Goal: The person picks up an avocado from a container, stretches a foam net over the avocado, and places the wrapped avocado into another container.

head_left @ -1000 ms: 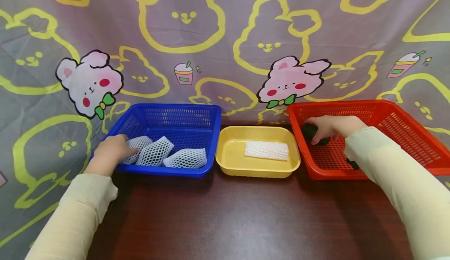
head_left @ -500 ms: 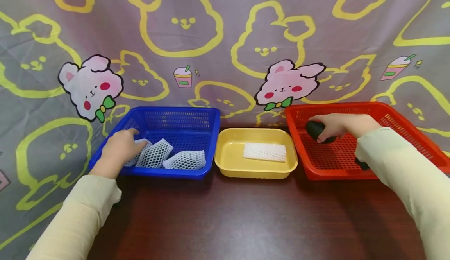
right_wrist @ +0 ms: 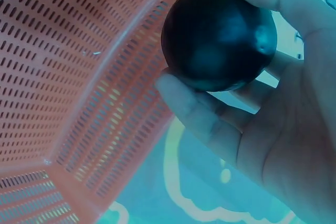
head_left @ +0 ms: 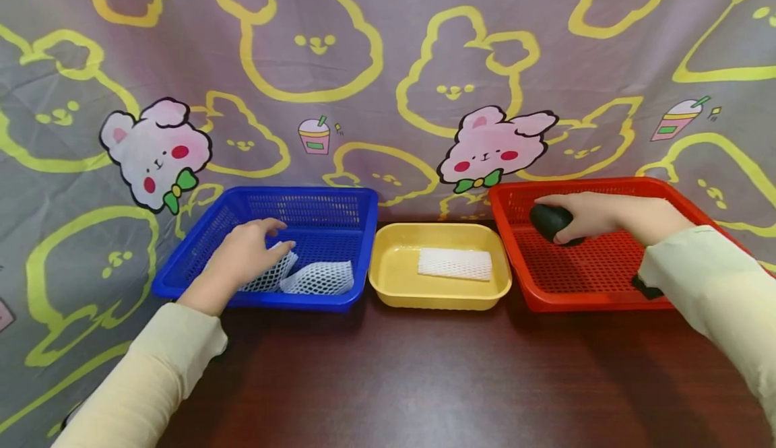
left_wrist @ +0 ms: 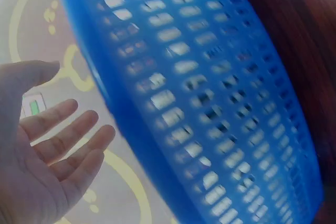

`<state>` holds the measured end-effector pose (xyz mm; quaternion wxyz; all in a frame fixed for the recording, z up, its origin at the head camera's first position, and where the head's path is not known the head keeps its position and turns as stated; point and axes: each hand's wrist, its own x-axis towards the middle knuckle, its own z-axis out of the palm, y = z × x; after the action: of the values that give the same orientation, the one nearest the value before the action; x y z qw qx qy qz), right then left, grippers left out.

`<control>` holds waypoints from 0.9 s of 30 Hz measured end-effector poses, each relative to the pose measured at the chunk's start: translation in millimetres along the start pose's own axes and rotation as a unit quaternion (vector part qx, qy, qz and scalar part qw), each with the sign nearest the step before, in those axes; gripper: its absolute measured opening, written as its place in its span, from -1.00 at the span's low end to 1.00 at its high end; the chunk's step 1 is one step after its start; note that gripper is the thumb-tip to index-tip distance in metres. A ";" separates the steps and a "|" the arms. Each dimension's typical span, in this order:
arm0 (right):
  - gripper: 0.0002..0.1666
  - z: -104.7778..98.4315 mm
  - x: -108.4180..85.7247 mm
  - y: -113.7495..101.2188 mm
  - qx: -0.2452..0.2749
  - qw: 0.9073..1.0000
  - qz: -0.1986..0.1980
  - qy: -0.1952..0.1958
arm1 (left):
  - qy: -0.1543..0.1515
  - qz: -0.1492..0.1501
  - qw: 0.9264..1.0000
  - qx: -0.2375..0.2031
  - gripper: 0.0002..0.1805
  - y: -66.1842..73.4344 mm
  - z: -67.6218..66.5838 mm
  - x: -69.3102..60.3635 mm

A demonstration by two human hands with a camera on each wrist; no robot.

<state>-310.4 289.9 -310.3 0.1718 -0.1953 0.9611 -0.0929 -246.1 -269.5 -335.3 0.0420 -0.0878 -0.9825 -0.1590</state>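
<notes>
In the head view my right hand (head_left: pixel 591 215) grips a dark, smooth, egg-shaped avocado (head_left: pixel 550 223) above the floor of the red basket (head_left: pixel 606 266). The right wrist view shows thumb and fingers curled round the avocado (right_wrist: pixel 218 38). My left hand (head_left: pixel 248 252) hovers over the blue basket (head_left: pixel 330 202) with relaxed, spread fingers and nothing in its grasp. Below it lie bulging white foam net sleeves (head_left: pixel 318 277), partly hidden by the hand; their contents cannot be made out. From the left wrist view, the left hand (left_wrist: pixel 58 150) appears beside the blue basket's rim.
Between the two baskets stands a yellow tray (head_left: pixel 394 259) holding a flat white foam net sleeve (head_left: pixel 455 264). All three containers sit on a dark brown table (head_left: pixel 388 374). A patterned curtain (head_left: pixel 388 84) hangs right behind them.
My left hand has moved right across the blue basket, away from the leftmost sleeve. The right hand has lifted the avocado slightly from the red basket's left side and shifted a little right.
</notes>
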 end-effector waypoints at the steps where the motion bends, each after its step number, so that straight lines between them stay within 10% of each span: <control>1: -0.01 -1.0 -2.5 -0.9 0.001 1.000 -0.001 0.004 | 0.000 0.006 1.000 -0.003 -0.45 3.6 0.5 0.6; 27: 0.01 8.4 -57.9 -39.3 -0.022 0.994 -0.078 0.073 | 0.000 0.160 0.984 -0.073 -0.55 88.3 25.8 -5.2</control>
<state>-243.7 276.9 -291.3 0.0885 -0.2662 0.9548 -0.0985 -226.0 -179.5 -333.3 0.0602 -0.2464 -0.9415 -0.2219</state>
